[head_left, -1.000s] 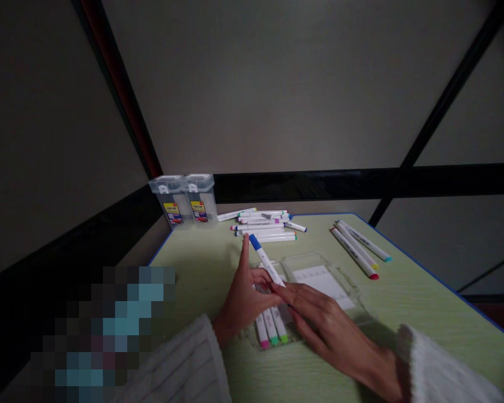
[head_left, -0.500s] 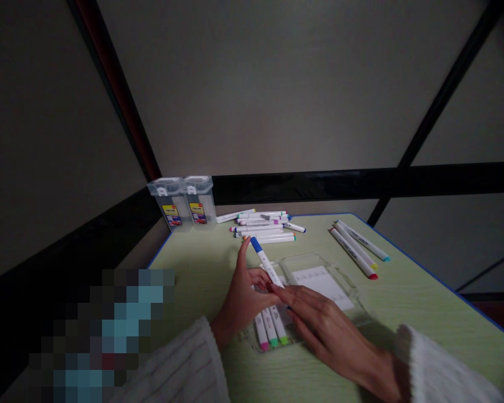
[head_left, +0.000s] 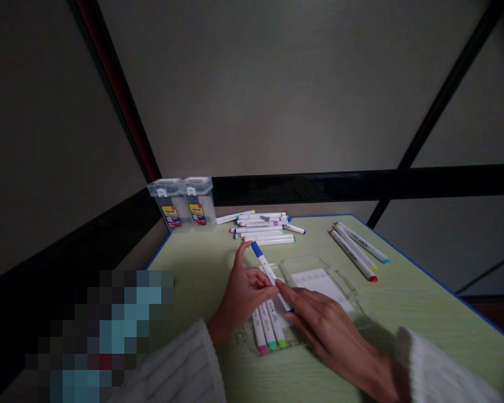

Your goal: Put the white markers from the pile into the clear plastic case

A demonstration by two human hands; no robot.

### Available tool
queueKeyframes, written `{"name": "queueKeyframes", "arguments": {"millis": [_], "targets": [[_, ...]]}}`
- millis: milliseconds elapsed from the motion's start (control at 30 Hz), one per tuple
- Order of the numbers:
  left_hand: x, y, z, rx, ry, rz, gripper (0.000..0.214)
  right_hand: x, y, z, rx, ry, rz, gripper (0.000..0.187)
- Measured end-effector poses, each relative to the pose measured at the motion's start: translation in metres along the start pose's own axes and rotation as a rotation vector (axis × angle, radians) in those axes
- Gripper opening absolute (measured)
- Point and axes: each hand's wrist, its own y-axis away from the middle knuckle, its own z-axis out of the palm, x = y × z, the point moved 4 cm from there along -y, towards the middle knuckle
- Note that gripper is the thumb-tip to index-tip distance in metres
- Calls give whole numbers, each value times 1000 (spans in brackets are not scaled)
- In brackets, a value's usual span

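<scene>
Both hands are on a white marker with blue ends (head_left: 266, 266), which slants over an open clear plastic case (head_left: 296, 260). My left hand (head_left: 246, 294) is closed on it, the index finger at the upper blue end and the thumb lower along the barrel. My right hand (head_left: 325, 322) grips its lower part, fingertips near the lower blue end. Below my left hand, three markers lie side by side in the near part of the case: a pink-ended marker (head_left: 259, 330), a green-ended marker (head_left: 269, 327) and a lime-ended marker (head_left: 278, 324). A white sheet (head_left: 323, 285) lies in the case's far part.
Several white markers (head_left: 262, 228) lie in a loose pile at the table's back. Three more markers (head_left: 357, 249), with red, yellow and turquoise ends, lie at the right. Two clear lidded boxes (head_left: 180, 204) stand at the back left corner of the green table (head_left: 415, 330).
My right fingers have shifted slightly on the marker, and its lower blue end shows more. My left thumb has moved a little; the marker keeps nearly the same slant.
</scene>
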Motion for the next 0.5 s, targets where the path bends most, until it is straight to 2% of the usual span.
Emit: {"name": "queueKeyframes", "arguments": {"millis": [267,400,500], "targets": [[-1,-1,-2,-7,-1,2,82,-1,0,-1,26,30,-12,43],[-2,-5,-7,38,-50,42,66,-2,0,-2,41,61,-40,39],[-3,-8,-14,116,-142,114,49,-4,-1,-4,42,85,-73,38]]}}
